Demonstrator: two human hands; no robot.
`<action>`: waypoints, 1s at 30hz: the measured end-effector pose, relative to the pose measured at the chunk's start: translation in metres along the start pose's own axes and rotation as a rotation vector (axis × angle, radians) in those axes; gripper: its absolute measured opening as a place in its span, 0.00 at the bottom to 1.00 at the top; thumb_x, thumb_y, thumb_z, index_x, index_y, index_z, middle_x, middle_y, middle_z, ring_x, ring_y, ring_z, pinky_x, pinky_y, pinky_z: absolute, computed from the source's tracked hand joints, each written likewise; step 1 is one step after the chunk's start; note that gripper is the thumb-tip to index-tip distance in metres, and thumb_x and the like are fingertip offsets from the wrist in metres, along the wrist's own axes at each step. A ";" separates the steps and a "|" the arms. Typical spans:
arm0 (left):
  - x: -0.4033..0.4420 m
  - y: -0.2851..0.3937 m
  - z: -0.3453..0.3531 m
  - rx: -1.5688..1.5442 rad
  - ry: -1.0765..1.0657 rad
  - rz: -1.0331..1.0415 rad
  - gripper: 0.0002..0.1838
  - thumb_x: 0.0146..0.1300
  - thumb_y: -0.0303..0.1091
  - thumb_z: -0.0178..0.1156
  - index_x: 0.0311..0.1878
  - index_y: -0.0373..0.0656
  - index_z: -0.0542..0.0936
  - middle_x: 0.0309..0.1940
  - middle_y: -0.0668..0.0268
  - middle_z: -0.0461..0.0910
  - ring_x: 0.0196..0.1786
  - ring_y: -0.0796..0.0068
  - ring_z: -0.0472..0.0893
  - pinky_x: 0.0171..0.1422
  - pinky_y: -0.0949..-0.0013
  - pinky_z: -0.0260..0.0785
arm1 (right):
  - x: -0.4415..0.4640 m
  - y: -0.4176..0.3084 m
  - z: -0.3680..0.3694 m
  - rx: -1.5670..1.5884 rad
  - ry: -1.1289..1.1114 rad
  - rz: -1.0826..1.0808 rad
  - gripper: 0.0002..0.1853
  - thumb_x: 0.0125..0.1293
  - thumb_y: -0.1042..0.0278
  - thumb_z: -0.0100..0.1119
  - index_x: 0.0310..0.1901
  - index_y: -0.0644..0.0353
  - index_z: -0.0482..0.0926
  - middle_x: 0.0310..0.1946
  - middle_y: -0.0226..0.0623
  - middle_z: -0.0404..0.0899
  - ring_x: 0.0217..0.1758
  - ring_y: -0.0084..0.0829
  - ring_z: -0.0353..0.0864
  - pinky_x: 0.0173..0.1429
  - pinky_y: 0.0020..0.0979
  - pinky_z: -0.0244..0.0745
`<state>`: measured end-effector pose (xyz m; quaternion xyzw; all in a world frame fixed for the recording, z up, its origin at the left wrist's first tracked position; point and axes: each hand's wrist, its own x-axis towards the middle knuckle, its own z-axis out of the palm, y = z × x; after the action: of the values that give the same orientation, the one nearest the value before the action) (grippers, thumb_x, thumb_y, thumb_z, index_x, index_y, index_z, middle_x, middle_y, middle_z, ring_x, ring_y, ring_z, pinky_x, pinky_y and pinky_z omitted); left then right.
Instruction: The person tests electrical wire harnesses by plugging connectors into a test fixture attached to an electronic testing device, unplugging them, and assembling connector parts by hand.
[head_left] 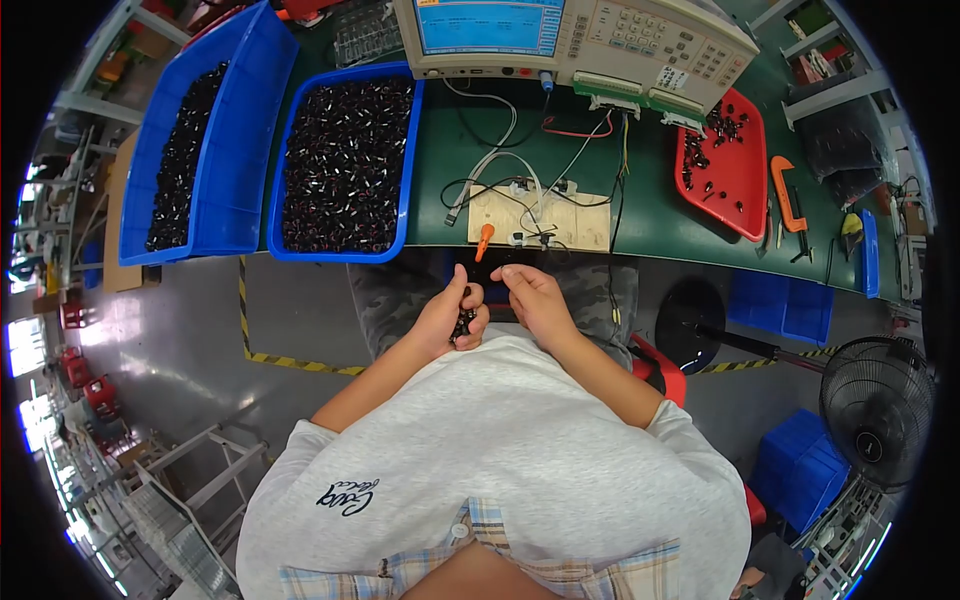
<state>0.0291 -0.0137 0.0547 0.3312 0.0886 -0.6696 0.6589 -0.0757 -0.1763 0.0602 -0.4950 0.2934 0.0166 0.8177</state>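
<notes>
My left hand (pixel 453 318) is curled around several small black components (pixel 463 324), its thumb pointing up, just below the table's front edge. Close to it on the right, my right hand (pixel 533 303) has thumb and forefinger pinched together; whatever they hold, if anything, is too small to name. Beyond both hands lies a wooden board (pixel 580 220) with small connectors and wires on it. An orange-handled clip or probe (pixel 484 240) sticks out over the board's near left corner.
Two blue bins (pixel 403 190) (pixel 235 150) of black components stand at the left. Behind the board is a test instrument (pixel 640 45) with a lit screen. A red tray (pixel 735 165) with loose parts and an orange tool (pixel 785 195) lie at the right. A fan (pixel 875 410) stands beside.
</notes>
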 end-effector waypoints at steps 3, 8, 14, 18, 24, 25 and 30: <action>-0.001 0.001 0.002 0.019 -0.013 0.000 0.28 0.79 0.64 0.36 0.30 0.53 0.63 0.16 0.65 0.69 0.10 0.76 0.60 0.15 0.72 0.54 | 0.009 0.006 -0.005 0.004 0.065 0.040 0.17 0.78 0.54 0.56 0.47 0.63 0.82 0.16 0.17 0.61 0.16 0.11 0.54 0.21 0.21 0.46; -0.003 0.002 0.003 0.040 -0.019 0.012 0.22 0.81 0.56 0.41 0.34 0.51 0.66 0.15 0.66 0.69 0.09 0.76 0.61 0.15 0.73 0.54 | 0.017 0.014 -0.010 -0.003 0.096 0.040 0.17 0.78 0.54 0.56 0.47 0.62 0.82 0.18 0.18 0.63 0.19 0.12 0.57 0.23 0.21 0.50; -0.004 0.001 0.003 0.105 0.037 0.068 0.13 0.81 0.45 0.48 0.47 0.46 0.74 0.16 0.72 0.68 0.11 0.80 0.63 0.17 0.73 0.55 | 0.023 0.022 -0.012 0.016 0.092 -0.024 0.15 0.78 0.59 0.54 0.52 0.62 0.82 0.22 0.20 0.66 0.22 0.13 0.59 0.26 0.20 0.54; -0.003 -0.001 0.003 0.106 0.069 0.081 0.14 0.80 0.43 0.52 0.55 0.44 0.76 0.16 0.74 0.68 0.12 0.82 0.64 0.17 0.73 0.55 | 0.035 0.036 -0.016 -0.083 0.103 -0.054 0.18 0.79 0.60 0.53 0.61 0.63 0.76 0.23 0.23 0.69 0.24 0.15 0.62 0.27 0.21 0.57; -0.001 0.000 -0.004 0.040 0.095 0.068 0.14 0.81 0.43 0.49 0.58 0.45 0.76 0.16 0.74 0.67 0.12 0.81 0.64 0.17 0.73 0.56 | 0.026 0.026 -0.018 -0.162 0.070 0.062 0.26 0.75 0.65 0.48 0.71 0.64 0.64 0.27 0.29 0.73 0.28 0.18 0.67 0.30 0.23 0.61; -0.002 0.000 -0.005 0.017 0.103 0.069 0.14 0.82 0.43 0.48 0.58 0.46 0.76 0.16 0.74 0.67 0.12 0.80 0.64 0.17 0.73 0.56 | 0.021 0.022 -0.017 -0.147 -0.024 0.047 0.26 0.74 0.68 0.44 0.72 0.63 0.62 0.28 0.30 0.73 0.29 0.18 0.68 0.32 0.23 0.63; 0.002 0.000 -0.007 -0.002 0.112 0.065 0.14 0.82 0.42 0.48 0.57 0.46 0.77 0.16 0.74 0.68 0.12 0.80 0.65 0.17 0.73 0.57 | -0.004 -0.006 -0.001 -0.122 -0.236 -0.019 0.27 0.76 0.71 0.43 0.74 0.59 0.58 0.29 0.29 0.73 0.30 0.17 0.66 0.35 0.21 0.63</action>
<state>0.0313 -0.0113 0.0478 0.3701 0.1150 -0.6283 0.6746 -0.0770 -0.1793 0.0668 -0.5411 0.1888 0.0849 0.8151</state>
